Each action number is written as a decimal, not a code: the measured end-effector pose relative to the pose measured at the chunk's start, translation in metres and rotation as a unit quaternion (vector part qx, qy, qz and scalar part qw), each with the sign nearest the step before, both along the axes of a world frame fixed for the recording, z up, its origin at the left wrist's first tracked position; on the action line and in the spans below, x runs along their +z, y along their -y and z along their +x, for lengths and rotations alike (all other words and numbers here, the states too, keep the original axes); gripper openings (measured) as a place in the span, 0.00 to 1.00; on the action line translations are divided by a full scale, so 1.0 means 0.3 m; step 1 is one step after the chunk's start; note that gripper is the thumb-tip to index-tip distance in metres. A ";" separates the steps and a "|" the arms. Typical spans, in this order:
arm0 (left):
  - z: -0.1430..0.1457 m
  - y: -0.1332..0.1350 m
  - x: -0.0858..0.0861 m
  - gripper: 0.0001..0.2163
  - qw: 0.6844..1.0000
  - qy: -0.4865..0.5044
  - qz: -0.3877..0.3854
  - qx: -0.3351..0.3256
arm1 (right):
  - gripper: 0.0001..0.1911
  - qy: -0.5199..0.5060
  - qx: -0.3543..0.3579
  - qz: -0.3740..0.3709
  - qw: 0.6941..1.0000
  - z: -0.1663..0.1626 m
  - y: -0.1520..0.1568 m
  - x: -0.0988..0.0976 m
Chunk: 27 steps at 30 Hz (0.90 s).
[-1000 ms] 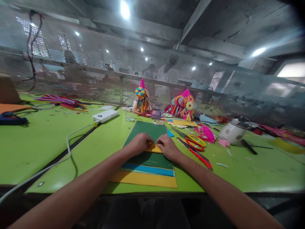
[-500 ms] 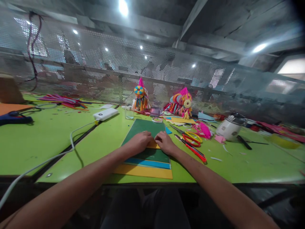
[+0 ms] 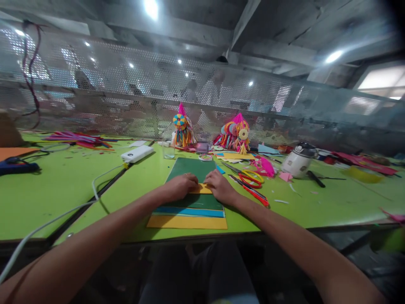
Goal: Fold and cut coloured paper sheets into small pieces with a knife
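Note:
In the head view, my left hand (image 3: 180,186) and my right hand (image 3: 220,187) are close together over a dark green sheet (image 3: 191,166). A narrow yellow paper strip (image 3: 201,189) lies across the green sheet between them. The fingers of both hands are curled down and closed at the strip's two ends, partly hiding them. Below the hands, a blue strip (image 3: 193,212) crosses the lower part of the green sheet. A wider yellow sheet (image 3: 186,222) shows under the stack at the table's near edge.
Right of the sheets lie a red box cutter (image 3: 253,193) and scissors (image 3: 249,179). A white kettle (image 3: 295,162) stands farther right. Colourful tasselled ornaments (image 3: 236,133) stand behind. A white power bank (image 3: 137,154) with a cable lies left, near a table gap. A perforated screen closes the back.
My hands have drawn slightly apart, showing more of the yellow strip between them. The whole view has shifted a little, so the table things appear farther left.

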State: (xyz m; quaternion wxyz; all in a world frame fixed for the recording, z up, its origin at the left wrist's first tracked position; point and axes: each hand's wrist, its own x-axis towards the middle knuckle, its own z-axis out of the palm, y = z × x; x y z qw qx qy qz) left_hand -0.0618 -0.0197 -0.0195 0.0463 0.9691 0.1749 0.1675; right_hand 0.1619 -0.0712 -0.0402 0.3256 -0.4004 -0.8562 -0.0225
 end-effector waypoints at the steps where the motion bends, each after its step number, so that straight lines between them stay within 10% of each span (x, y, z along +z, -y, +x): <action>1: -0.002 -0.005 -0.003 0.14 1.000 0.006 -0.005 -0.008 | 0.11 0.021 0.024 0.015 0.999 0.013 0.015 0.002; 27: -0.030 -0.042 -0.027 0.12 0.993 0.058 -0.102 -0.018 | 0.25 0.320 -0.061 -0.041 0.945 -0.043 0.169 0.107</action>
